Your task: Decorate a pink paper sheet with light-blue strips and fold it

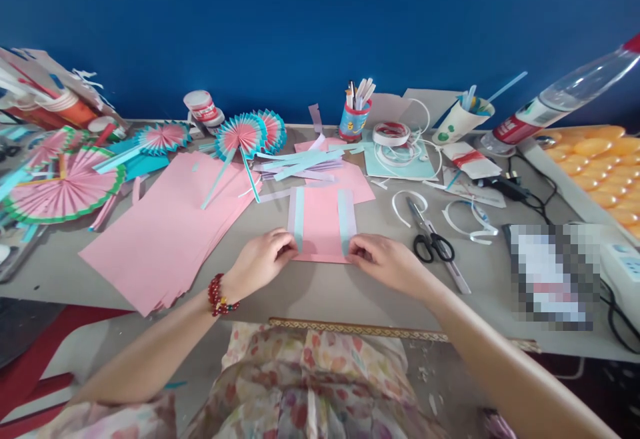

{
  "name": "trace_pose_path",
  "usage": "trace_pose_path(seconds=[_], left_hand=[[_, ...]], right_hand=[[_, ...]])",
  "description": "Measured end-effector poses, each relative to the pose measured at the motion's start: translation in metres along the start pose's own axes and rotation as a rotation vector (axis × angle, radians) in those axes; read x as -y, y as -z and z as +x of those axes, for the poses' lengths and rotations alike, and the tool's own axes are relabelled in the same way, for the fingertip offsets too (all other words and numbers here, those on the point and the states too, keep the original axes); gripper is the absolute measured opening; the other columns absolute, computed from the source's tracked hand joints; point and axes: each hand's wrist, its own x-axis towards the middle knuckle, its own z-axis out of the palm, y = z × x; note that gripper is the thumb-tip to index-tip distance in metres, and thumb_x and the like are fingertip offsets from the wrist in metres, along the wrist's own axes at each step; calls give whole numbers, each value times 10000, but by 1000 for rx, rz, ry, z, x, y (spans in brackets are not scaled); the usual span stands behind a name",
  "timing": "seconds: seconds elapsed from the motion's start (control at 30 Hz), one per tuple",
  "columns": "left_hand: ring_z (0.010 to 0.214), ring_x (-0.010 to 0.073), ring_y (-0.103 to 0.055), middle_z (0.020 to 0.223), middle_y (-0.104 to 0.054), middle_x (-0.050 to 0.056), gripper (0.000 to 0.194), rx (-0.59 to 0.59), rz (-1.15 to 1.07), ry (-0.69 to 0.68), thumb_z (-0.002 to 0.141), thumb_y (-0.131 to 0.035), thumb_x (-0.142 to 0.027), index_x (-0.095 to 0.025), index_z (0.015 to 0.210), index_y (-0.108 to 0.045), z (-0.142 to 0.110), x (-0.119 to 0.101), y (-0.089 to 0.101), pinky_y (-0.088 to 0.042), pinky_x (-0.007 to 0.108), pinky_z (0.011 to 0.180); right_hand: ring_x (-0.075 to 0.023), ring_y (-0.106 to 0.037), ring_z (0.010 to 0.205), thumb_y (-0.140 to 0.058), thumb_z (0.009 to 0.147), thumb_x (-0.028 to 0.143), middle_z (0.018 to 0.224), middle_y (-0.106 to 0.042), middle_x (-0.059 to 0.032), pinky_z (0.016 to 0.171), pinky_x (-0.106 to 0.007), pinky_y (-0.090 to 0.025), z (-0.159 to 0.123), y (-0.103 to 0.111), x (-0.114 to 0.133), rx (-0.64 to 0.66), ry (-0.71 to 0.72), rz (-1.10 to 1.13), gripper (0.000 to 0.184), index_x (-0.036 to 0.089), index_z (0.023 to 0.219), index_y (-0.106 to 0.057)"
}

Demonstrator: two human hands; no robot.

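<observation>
A pink paper sheet [323, 225] lies in front of me, with a light blue and a lavender strip along each of its two sides. Its near edge shows a narrow fold. My left hand [273, 252] pinches the near left corner, fingers closed. At the near right corner my right hand [373, 255] does the same with curled fingers. Both corners are hidden under the fingertips. Just behind the sheet sits a pile of blue and lavender paper strips [300, 164]. Black-handled scissors [430, 235] lie to the right of my right hand.
A stack of pink paper [170, 232] lies at the left. Pleated paper fans [240, 135] stand beyond it. Farther back are a pen cup [355, 119], a tape roll [391, 134] and a paper cup [460, 125]. A large bottle [545, 109] leans at right, near a blurred-out phone-like object [547, 279].
</observation>
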Motion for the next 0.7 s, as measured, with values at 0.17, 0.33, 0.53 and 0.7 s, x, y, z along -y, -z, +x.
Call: trace_pose_path(seconds=[0.17, 0.33, 0.53, 0.7], left_hand=[[688, 129, -584, 849, -646, -2, 154, 28, -6, 14, 959, -531, -237, -200, 837, -616, 4, 1, 2, -375, 226, 604], [700, 129, -586, 847, -642, -6, 134, 49, -16, 12, 951, -554, -224, -200, 837, -620, 4, 2, 4, -383, 223, 627], [692, 123, -583, 856, -637, -3, 146, 54, -14, -10, 969, -535, -249, -201, 869, -630, 1, 6, 3, -397, 225, 643], [699, 119, -577, 874, -628, -10, 131, 44, 2, -27, 975, -530, -214, -201, 884, -623, -1, 7, 1, -389, 225, 654]], right_hand=[[-129, -559, 657, -564, 868, 237, 755, -650, 29, 591, -238, -319, 3, 2, 1, 26, -30, -10, 69, 233, 800, -576], [-133, -565, 690, -557, 868, 226, 773, -645, 24, 600, -240, -322, 3, 0, -1, 26, -16, -16, 82, 232, 789, -576], [-134, -564, 688, -557, 857, 218, 769, -646, 22, 595, -240, -321, 4, 0, -1, 27, -3, -18, 88, 232, 774, -583], [-135, -574, 698, -566, 854, 204, 780, -657, 22, 599, -240, -321, 5, 3, 1, 57, -28, -20, 88, 229, 770, -573]])
